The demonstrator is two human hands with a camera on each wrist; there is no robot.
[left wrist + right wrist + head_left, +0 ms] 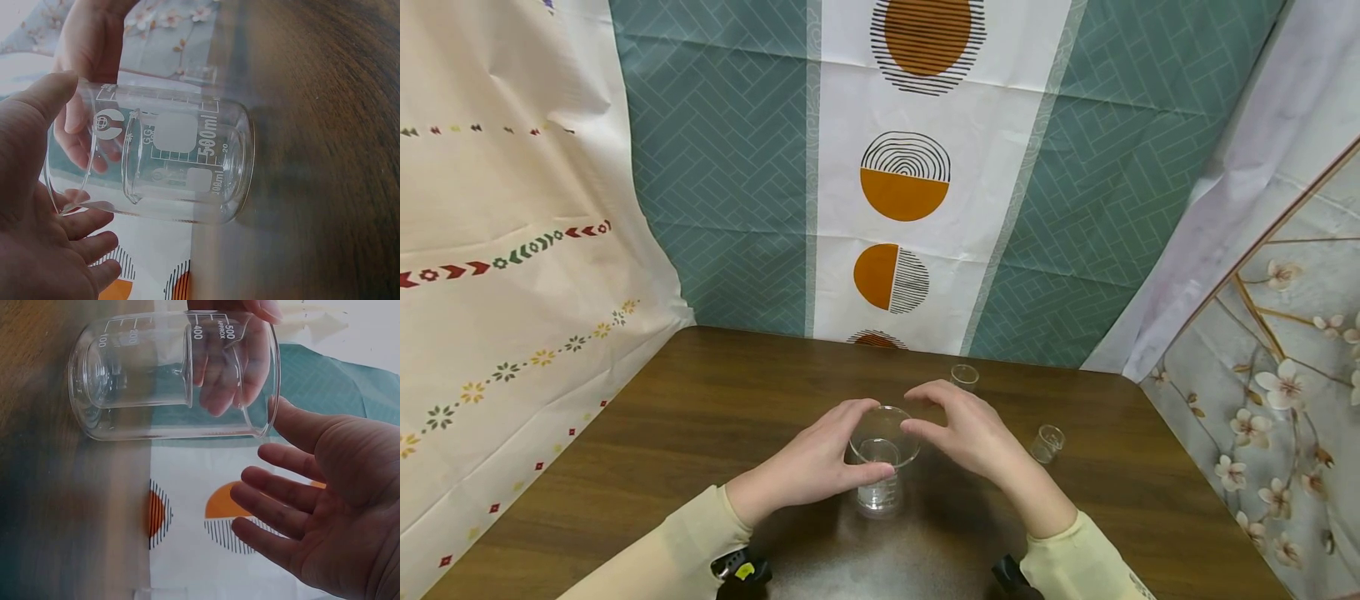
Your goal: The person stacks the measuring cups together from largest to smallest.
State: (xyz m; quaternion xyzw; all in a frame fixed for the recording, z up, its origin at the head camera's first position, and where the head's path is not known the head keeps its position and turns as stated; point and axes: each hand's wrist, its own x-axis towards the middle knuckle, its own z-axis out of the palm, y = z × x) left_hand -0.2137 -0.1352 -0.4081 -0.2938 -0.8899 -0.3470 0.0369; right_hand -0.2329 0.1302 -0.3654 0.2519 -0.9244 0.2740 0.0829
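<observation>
A large clear glass beaker [169, 103] marked 500ml stands on the table in front of me. Inside it sits a smaller beaker [878, 493], marked 100ml in the left wrist view. My left hand [816, 462] grips the large beaker near its rim, thumb on the near side and index finger across on the far side. On the opposite side, my right hand [966, 429] is spread; its thumb [294, 422] is right at the rim while the other fingers extend apart from the glass.
Two small glass beakers stand beyond my right hand: one farther back [965, 377], the other to the right [1047, 443]. The brown wooden table [730, 400] meets patterned cloth hangings [730, 183] at its back and sides.
</observation>
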